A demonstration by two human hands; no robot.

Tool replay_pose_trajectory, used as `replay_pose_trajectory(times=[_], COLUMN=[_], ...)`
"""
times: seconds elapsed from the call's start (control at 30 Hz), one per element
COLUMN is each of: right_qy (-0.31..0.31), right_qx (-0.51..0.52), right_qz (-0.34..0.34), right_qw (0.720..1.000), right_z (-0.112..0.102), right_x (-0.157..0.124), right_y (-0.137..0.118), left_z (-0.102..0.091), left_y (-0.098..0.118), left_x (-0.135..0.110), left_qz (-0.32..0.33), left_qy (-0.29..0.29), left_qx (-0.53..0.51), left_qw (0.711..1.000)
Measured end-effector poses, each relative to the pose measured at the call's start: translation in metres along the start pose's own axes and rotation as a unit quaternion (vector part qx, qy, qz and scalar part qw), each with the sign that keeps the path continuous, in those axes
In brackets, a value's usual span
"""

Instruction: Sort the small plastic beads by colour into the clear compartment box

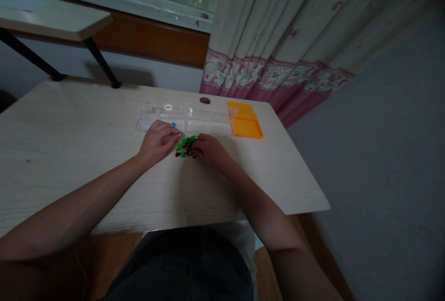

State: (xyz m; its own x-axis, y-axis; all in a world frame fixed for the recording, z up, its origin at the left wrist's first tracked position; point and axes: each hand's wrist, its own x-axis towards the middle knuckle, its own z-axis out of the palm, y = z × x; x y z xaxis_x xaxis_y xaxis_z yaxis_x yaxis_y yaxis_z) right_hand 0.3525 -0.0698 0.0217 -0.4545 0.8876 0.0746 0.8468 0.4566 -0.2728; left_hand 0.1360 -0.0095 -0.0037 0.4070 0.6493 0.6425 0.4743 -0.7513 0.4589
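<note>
My left hand (157,142) rests at the front edge of a clear compartment tray (187,119). Its thumb and forefinger come together on a tiny blue piece (181,133). Just behind its knuckles, a few blue pieces (172,125) show in a tray compartment. A small heap of loose plastic pieces (186,145), mostly green with dark brown, yellow and blue ones, lies on the table between my hands. The curled fingers of my right hand (210,151) dip into the right side of this heap. Whatever its fingertips pinch is hidden.
An orange-yellow lid or shallow tray (246,127) lies at the clear tray's right end. Behind them is a round dark disc (205,100) near the table's back edge. A raised shelf (69,21) on black legs stands back left. A curtain (257,69) hangs beyond the table (271,171).
</note>
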Motion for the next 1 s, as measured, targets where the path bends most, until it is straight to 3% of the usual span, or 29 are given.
replay_pose_trajectory(times=[1.0], right_qy=[0.013], right_qx=[-0.002], right_qz=[-0.017], right_qw=[1.000], right_z=[0.0027], right_x=[0.0011], right_y=[0.0060], left_z=[-0.0003], left_y=[-0.0003], left_x=[0.0006], left_qz=[-0.004], left_qy=[-0.005], left_qx=[0.002], left_qw=[1.000])
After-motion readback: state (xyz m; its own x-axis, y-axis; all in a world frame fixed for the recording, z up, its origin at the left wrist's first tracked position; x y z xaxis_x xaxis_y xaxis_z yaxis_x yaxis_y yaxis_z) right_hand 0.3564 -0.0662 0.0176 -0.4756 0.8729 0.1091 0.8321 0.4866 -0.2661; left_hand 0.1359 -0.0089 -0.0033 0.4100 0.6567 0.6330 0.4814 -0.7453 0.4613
